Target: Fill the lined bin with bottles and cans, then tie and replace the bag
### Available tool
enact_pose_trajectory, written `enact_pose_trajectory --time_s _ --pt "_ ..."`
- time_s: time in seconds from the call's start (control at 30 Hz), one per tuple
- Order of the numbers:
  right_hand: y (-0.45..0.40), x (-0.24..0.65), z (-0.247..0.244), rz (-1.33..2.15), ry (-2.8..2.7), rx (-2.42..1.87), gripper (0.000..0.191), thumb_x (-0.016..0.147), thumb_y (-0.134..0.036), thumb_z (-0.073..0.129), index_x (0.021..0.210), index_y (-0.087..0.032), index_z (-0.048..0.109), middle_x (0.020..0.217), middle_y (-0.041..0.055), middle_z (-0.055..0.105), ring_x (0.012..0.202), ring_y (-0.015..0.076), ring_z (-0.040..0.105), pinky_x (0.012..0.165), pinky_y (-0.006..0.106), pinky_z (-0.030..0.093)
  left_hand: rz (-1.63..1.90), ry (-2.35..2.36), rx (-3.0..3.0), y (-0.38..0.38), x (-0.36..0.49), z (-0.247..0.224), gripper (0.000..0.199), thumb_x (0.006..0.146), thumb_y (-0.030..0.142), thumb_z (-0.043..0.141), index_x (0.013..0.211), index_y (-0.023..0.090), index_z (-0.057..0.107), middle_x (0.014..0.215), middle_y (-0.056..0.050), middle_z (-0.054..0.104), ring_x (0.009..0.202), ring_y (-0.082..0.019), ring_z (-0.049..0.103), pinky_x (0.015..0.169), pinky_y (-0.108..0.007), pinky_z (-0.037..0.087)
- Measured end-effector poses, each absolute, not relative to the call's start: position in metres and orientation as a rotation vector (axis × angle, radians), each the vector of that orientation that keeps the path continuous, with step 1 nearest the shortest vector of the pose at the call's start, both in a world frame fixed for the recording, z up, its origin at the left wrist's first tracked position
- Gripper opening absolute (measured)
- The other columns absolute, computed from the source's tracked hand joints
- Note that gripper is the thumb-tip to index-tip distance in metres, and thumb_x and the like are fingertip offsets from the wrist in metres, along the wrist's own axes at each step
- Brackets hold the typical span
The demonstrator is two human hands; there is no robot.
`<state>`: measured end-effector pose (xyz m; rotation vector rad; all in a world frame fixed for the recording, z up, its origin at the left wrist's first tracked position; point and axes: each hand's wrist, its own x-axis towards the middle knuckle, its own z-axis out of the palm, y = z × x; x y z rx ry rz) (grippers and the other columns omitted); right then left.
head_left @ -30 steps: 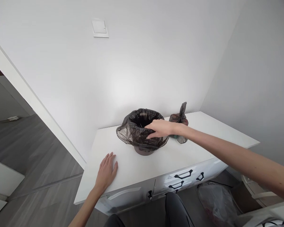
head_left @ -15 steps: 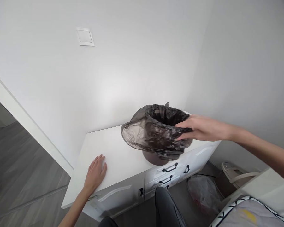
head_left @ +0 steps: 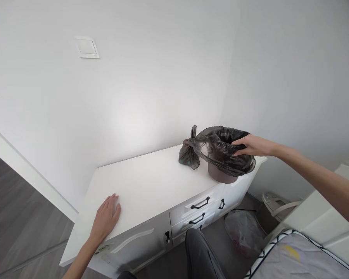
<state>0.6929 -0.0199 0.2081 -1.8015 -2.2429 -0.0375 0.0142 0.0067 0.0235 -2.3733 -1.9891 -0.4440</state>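
Note:
My right hand point(head_left: 254, 145) grips the near rim of a small brown trash can point(head_left: 222, 175), with fingers on both sides of the edge. A thin black plastic bag point(head_left: 221, 153) lines the can and hangs loosely over its outside. On its left side, a knotted bunch of dark bag point(head_left: 189, 155) lies on the white cabinet top point(head_left: 145, 178), joined to the can's liner by a stretched strip. Whatever lies inside the can is hidden. My left hand point(head_left: 106, 217) rests flat near the cabinet's left end, fingers stretched out and holding nothing.
Below the top, the cabinet has drawers with black handles point(head_left: 200, 202). To the right on the floor are a clear plastic bag point(head_left: 244, 228) and a beige container with a handle point(head_left: 276, 205). A mattress point(head_left: 296, 255) edges the lower right. A light switch point(head_left: 87, 47) is on the wall.
My right hand and the trash can have moved right along the cabinet top, towards the corner. The knotted bag end now shows left of the can. My left hand stays flat on the top.

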Motion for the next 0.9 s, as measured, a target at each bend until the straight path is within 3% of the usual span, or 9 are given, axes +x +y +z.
enact_pose_trajectory --time_s 0.1,0.3,0.4,0.5,0.6,0.7,0.8,0.9 --pt "0.004 0.696 0.195 0.096 -2.31 -1.752 0.058 0.085 -0.071 0.057 0.105 -0.022 0.078 0.102 0.0119 0.078 0.087 0.0258 0.07 0.076 0.036 0.052 -0.453 -1.997 -2.364 0.006 0.016 0.026 0.058 0.101 0.048 0.027 0.143 0.015 0.05 0.157 -0.012 0.049 0.149 -0.03 0.039 0.121 -0.052 0.036" --pt "0.034 0.692 0.186 0.22 -2.371 -1.704 0.054 0.087 -0.07 0.055 0.104 -0.023 0.075 0.104 0.0069 0.078 0.084 0.0241 0.069 0.075 0.035 0.051 -0.457 -2.003 -2.351 0.006 0.017 0.025 0.057 0.101 0.048 0.028 0.141 0.016 0.051 0.156 -0.011 0.05 0.149 -0.03 0.04 0.12 -0.053 0.037" --pt "0.038 0.693 0.181 0.091 -2.306 -1.829 0.057 0.084 -0.067 0.061 0.118 -0.023 0.073 0.11 0.01 0.077 0.092 0.0294 0.07 0.079 0.04 0.052 -0.461 -1.999 -2.353 0.006 0.016 0.024 0.057 0.101 0.047 0.028 0.142 0.016 0.051 0.156 -0.011 0.05 0.148 -0.03 0.04 0.12 -0.053 0.037" --pt "0.03 0.682 0.165 -0.182 -2.196 -1.792 0.07 0.084 -0.062 0.066 0.142 -0.024 0.059 0.125 0.0141 0.071 0.113 0.0358 0.065 0.096 0.051 0.049 -0.468 -1.992 -2.356 0.005 0.016 0.022 0.056 0.101 0.047 0.029 0.142 0.016 0.051 0.156 -0.011 0.05 0.149 -0.03 0.04 0.12 -0.052 0.037" --pt "0.013 0.642 0.131 -0.324 -2.06 -1.586 0.063 0.095 -0.05 0.055 0.152 -0.024 0.047 0.145 0.0155 0.058 0.135 0.0369 0.052 0.112 0.061 0.037 -0.47 -1.99 -2.361 0.006 0.016 0.02 0.055 0.101 0.047 0.029 0.142 0.016 0.05 0.156 -0.012 0.049 0.149 -0.03 0.039 0.121 -0.053 0.036" --pt "-0.001 0.577 0.08 -0.16 -2.118 -1.441 0.05 0.099 -0.043 0.046 0.147 -0.029 0.053 0.151 0.0114 0.053 0.144 0.0364 0.043 0.117 0.065 0.031 -0.475 -1.996 -2.367 0.006 0.016 0.02 0.056 0.101 0.047 0.029 0.142 0.016 0.051 0.156 -0.013 0.049 0.149 -0.031 0.038 0.12 -0.053 0.036" --pt "-0.004 0.514 0.029 0.062 -2.196 -1.328 0.048 0.1 -0.041 0.045 0.145 -0.028 0.055 0.156 0.009 0.049 0.147 0.0339 0.041 0.12 0.063 0.032 -0.473 -1.99 -2.367 0.005 0.017 0.021 0.056 0.101 0.046 0.029 0.142 0.016 0.051 0.156 -0.013 0.049 0.149 -0.031 0.039 0.12 -0.053 0.036" --pt "0.002 0.477 -0.006 0.253 -2.187 -1.298 0.051 0.102 -0.044 0.041 0.148 -0.026 0.051 0.159 0.0084 0.046 0.147 0.0286 0.042 0.122 0.052 0.035 -0.439 -1.979 -2.363 0.004 0.018 0.021 0.057 0.101 0.046 0.028 0.144 0.015 0.05 0.157 -0.013 0.049 0.149 -0.03 0.039 0.12 -0.052 0.036"
